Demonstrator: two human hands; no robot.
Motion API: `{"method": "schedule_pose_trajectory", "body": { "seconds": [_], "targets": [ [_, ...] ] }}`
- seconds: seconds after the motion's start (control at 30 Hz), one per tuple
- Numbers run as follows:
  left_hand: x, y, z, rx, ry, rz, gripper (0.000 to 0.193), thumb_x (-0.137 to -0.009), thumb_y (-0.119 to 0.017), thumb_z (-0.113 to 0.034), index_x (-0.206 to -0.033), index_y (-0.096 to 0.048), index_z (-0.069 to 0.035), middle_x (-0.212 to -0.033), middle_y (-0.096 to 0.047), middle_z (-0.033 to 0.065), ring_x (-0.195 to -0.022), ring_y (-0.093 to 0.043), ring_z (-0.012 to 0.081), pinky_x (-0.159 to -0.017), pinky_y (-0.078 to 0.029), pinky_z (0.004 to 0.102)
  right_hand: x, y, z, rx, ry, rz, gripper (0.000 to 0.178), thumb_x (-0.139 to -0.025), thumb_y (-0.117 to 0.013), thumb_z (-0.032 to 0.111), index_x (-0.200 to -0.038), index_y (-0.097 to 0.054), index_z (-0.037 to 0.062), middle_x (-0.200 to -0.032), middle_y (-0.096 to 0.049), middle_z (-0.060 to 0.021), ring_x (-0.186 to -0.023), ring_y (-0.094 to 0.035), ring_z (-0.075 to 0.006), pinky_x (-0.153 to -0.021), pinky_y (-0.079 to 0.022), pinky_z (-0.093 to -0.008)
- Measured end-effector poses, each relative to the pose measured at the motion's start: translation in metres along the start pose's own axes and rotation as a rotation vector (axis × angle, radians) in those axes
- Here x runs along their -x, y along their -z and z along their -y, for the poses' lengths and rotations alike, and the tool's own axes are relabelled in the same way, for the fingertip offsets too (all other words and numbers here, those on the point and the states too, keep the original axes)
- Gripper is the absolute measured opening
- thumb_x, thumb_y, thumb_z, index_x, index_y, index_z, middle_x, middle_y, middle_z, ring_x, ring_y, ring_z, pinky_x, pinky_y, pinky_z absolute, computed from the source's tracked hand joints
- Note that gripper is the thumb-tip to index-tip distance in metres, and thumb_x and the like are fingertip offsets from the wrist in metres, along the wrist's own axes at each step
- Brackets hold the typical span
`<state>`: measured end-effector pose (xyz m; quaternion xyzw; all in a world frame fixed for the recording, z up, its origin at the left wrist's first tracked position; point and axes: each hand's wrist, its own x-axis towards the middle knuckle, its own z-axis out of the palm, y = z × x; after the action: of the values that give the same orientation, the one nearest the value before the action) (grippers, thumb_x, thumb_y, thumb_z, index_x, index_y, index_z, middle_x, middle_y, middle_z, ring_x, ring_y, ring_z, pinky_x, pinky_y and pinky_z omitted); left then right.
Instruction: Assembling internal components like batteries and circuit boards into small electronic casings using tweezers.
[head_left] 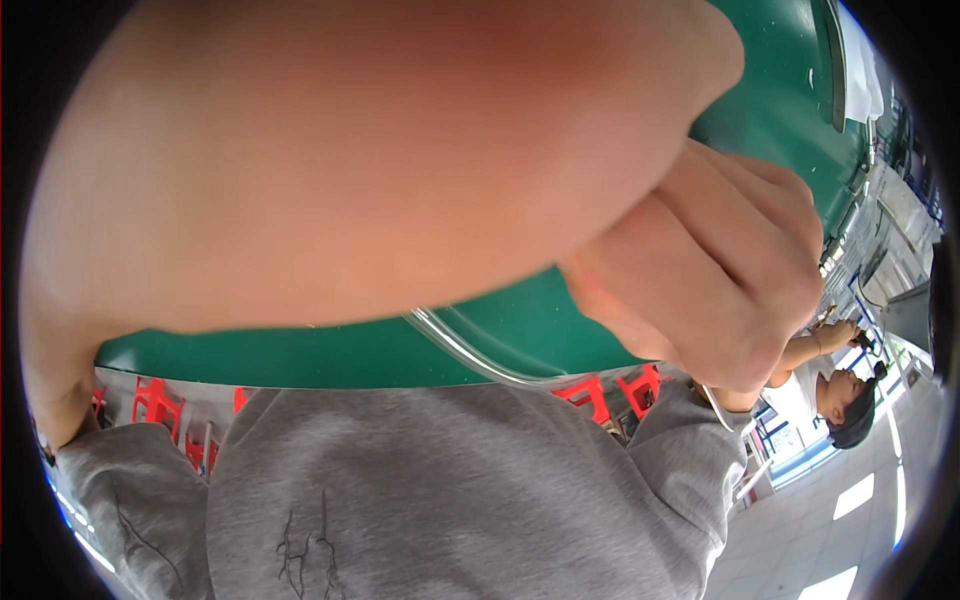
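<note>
The right hand is curled shut, knuckles toward the camera; whether it grips anything I cannot tell. The left hand is hidden behind the raised forearm. Just beneath the right hand curves the clear rim of a container, contents unseen, over the green bench. Judged from this blocked view, a blind reach could knock it.

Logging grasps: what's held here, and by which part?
Cannot tell. The right hand is curled beside a clear curved rim, contact hidden. The left hand is out of view.
</note>
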<state>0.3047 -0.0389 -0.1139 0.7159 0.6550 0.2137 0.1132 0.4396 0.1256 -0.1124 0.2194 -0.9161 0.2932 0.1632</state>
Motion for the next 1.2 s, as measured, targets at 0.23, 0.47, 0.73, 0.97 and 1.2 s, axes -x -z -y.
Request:
{"method": "schedule_pose_trajectory", "body": {
  "seconds": [0.23, 0.47, 0.73, 0.97, 1.2],
  "targets": [
    [-0.002, 0.004, 0.000, -0.003, -0.009, 0.003, 0.047, -0.059, -0.079, -0.023, -0.095, -0.061, 0.001, -0.071, -0.053, 0.0084, -0.057, -0.052, 0.0233, -0.051, -0.043, 0.0349, 0.000, -0.008, -0.007, -0.026, 0.092, -0.122, 0.023, -0.040, -0.069, 0.013, -0.057, -0.063, -0.0022, -0.057, -0.062, -0.0122, -0.044, -0.060, -0.0162, -0.032, -0.038, -0.0209],
    [0.001, 0.005, 0.000, -0.007, -0.002, -0.005, 0.046, -0.059, -0.079, -0.023, -0.095, -0.061, 0.001, -0.070, -0.053, 0.0082, -0.057, -0.052, 0.0231, -0.051, -0.042, 0.0347, -0.001, -0.011, -0.007, 0.045, 0.125, -0.140, 0.027, -0.040, -0.065, 0.015, -0.059, -0.064, -0.0043, -0.054, -0.060, -0.0111, -0.039, -0.056, -0.0161, -0.032, -0.036, -0.0204],
    [0.002, 0.009, 0.001, -0.016, 0.016, -0.010, 0.046, -0.059, -0.078, -0.022, -0.095, -0.061, 0.001, -0.070, -0.053, 0.0079, -0.057, -0.051, 0.0228, -0.050, -0.042, 0.0344, -0.003, -0.002, -0.007, -0.005, 0.091, -0.032, 0.023, -0.045, -0.072, 0.011, -0.062, -0.065, -0.0042, -0.056, -0.061, -0.0133, -0.042, -0.058, -0.0169, -0.034, -0.037, -0.0209],
    [0.005, 0.009, 0.000, -0.015, 0.033, -0.013, 0.046, -0.059, -0.078, -0.022, -0.095, -0.061, 0.001, -0.070, -0.052, 0.0077, -0.056, -0.051, 0.0225, -0.050, -0.042, 0.0342, -0.004, 0.003, -0.002, 0.025, 0.080, -0.005, 0.023, -0.045, -0.071, 0.008, -0.062, -0.063, -0.0036, -0.057, -0.059, -0.0121, -0.043, -0.056, -0.0184, -0.035, -0.037, -0.0217],
    [0.001, 0.010, -0.001, -0.015, 0.030, -0.011, 0.045, -0.059, -0.078, -0.022, -0.094, -0.061, 0.001, -0.069, -0.052, 0.0075, -0.056, -0.051, 0.0223, -0.049, -0.042, 0.0340, 0.001, -0.003, -0.009, -0.021, 0.092, -0.019, 0.025, -0.042, -0.070, 0.009, -0.061, -0.059, -0.0025, -0.060, -0.059, -0.0113, -0.044, -0.055, -0.0176, -0.036, -0.036, -0.0224]
  ]
}}
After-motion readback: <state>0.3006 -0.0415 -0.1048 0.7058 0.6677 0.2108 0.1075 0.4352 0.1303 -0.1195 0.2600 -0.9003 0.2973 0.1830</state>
